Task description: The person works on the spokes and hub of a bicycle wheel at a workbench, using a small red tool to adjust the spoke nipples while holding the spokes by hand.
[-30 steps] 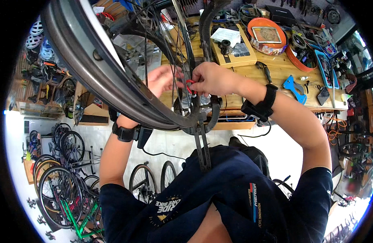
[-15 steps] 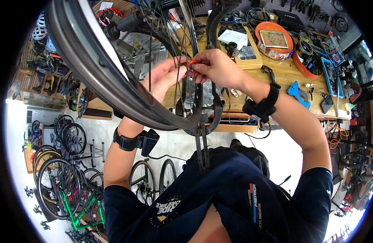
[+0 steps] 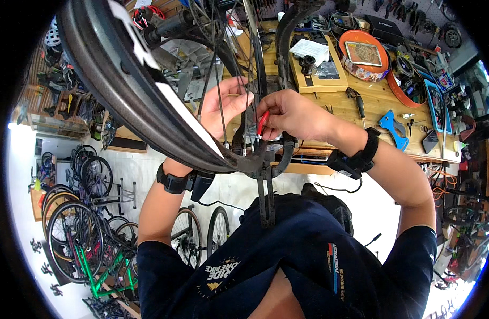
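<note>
— What is being shown at the centre of the frame?

— A bicycle wheel is being held upright in a black truing stand, directly in front of the person and above a wooden surface. A small red spoke wrench is being pinched between the thumb and fingers of the right hand, close to the inside of the dark rim at its lowest point.

— And the left hand?

— The left hand is being held behind the spokes, fingers loosely spread and partly curled. The palm is being kept open toward the camera; whether a spoke is actually being touched cannot be told. Black bands are being worn on both wrists.

— What is being seen around the wheel?

— An orange round tray and a blue hand tool are lying well apart on the surface, to the right of the right hand. A flat box is sitting behind the wheel. Bicycles are being stored on the floor at the lower left, well apart from the stand.
</note>
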### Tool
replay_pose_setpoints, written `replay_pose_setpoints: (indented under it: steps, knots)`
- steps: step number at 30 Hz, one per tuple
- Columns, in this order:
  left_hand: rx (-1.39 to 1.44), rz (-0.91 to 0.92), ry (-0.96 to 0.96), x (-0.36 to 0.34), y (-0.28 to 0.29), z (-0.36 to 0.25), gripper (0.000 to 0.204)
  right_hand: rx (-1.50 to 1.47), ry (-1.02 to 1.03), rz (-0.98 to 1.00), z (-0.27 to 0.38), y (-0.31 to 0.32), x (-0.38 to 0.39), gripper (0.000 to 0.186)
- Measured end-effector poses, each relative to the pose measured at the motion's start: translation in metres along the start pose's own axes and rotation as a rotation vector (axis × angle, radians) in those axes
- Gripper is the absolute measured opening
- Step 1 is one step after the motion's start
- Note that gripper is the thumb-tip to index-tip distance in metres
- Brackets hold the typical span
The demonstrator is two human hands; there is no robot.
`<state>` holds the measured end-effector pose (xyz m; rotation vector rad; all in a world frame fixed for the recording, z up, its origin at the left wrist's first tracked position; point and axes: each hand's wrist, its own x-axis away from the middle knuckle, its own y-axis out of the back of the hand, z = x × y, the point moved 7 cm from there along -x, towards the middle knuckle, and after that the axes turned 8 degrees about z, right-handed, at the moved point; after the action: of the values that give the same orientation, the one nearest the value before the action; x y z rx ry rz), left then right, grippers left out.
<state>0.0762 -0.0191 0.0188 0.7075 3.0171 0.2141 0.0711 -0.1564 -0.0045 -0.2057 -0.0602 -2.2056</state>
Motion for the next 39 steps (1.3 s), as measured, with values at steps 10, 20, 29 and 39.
replay_pose_setpoints:
  steps: [10, 20, 29, 39]
  knots:
    - [-0.030, 0.005, 0.012, 0.002, 0.000, -0.004, 0.044, 0.276, 0.043, -0.229, 0.017, -0.013, 0.008, 0.030]
    - [-0.022, 0.006, -0.024, 0.000, -0.001, -0.001, 0.046, 0.423, 0.054, -0.301, 0.013, -0.020, 0.011, 0.029]
    - [0.099, 0.028, 0.037, 0.006, -0.002, -0.001, 0.045, 0.082, 0.084, -0.063, 0.010, -0.020, 0.003, 0.021]
    - [-0.083, 0.270, 0.197, 0.018, -0.010, 0.008, 0.033, 0.699, 0.227, -0.148, 0.027, -0.013, 0.018, 0.028]
